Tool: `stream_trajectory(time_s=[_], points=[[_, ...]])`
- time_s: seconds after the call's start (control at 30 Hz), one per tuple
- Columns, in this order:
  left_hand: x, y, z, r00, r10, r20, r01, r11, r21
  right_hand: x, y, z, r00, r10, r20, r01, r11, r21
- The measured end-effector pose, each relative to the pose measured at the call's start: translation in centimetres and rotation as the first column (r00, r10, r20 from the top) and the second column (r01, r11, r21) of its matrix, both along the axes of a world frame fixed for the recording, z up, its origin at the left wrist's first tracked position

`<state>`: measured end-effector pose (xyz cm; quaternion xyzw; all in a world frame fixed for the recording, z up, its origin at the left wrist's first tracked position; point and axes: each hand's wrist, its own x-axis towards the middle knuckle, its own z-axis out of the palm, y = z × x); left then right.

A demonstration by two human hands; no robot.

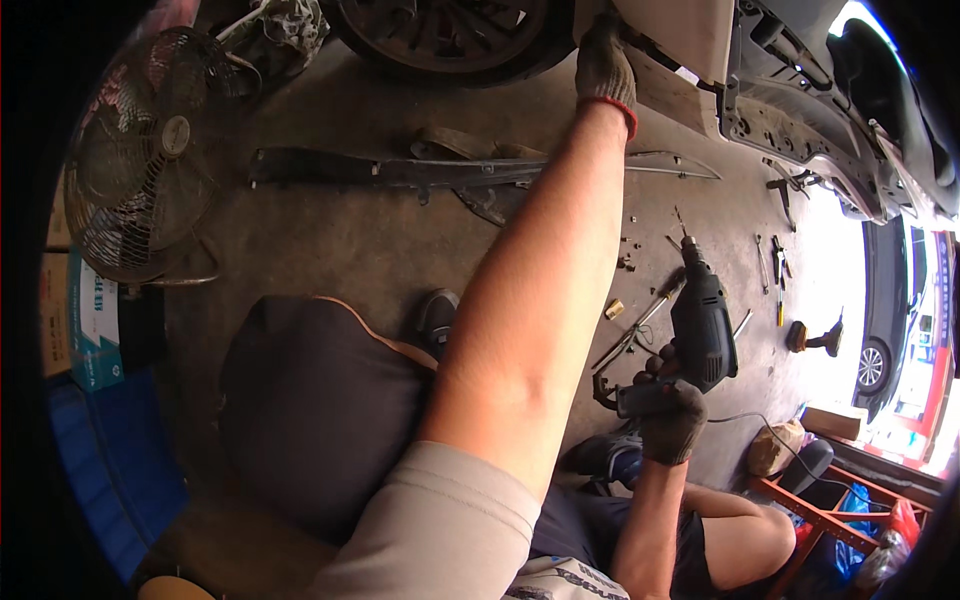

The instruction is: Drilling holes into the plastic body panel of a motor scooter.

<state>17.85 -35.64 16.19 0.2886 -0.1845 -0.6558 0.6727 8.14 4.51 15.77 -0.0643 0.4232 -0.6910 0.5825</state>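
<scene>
Black plastic formed the housing of the corded power drill (703, 325), held over the concrete floor (330, 240) with its twist bit (680, 218) directed away from the wearer, toward the car but well apart from it. Right hand (672, 422), in a dark knit glove, was closed around the drill's handle; a thin black cord (765, 420) trailed off to the right. Left hand (606, 75), in a grey knit glove with a red cuff, was extended to the lower edge of the car body (680, 45), just beside the wheel (450, 35); its fingertips were lost in shadow, so could not tell whether it gripped or merely touched. Near the drill, on the floor: a short brass-coloured piece (614, 309) and scattered small fasteners (628, 262). Farther right lay a yellow-handled screwdriver (780, 308) and a cordless power tool (815, 338). Beyond the left forearm, a long dark trim strip (340, 168) lay crosswise. At far left stood a metal-caged fan (140, 160), near stacked cardboard boxes (56, 310).
</scene>
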Motion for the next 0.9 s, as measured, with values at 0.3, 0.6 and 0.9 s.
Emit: stream_trajectory(time_s=[0.3, 0.6, 0.9], points=[[-0.2, 0.8, 0.9, 0.864, 0.146, 0.481, -0.133, 0.989, -0.060, -1.9, 0.2, -1.2, 0.999, 0.037, -0.028, -0.036, 0.999, 0.036], [-0.9, -0.9, 0.0, 0.981, 0.026, 0.190, 0.003, 0.989, -0.151, -1.1, -0.4, -0.2, 0.997, -0.047, -0.063, 0.052, 0.995, 0.082], [1.5, 0.0, 1.1, 0.952, -0.289, 0.100, 0.293, 0.956, -0.028, -1.0, -0.3, -0.5, 0.999, -0.028, -0.031, 0.031, 0.994, 0.108]])
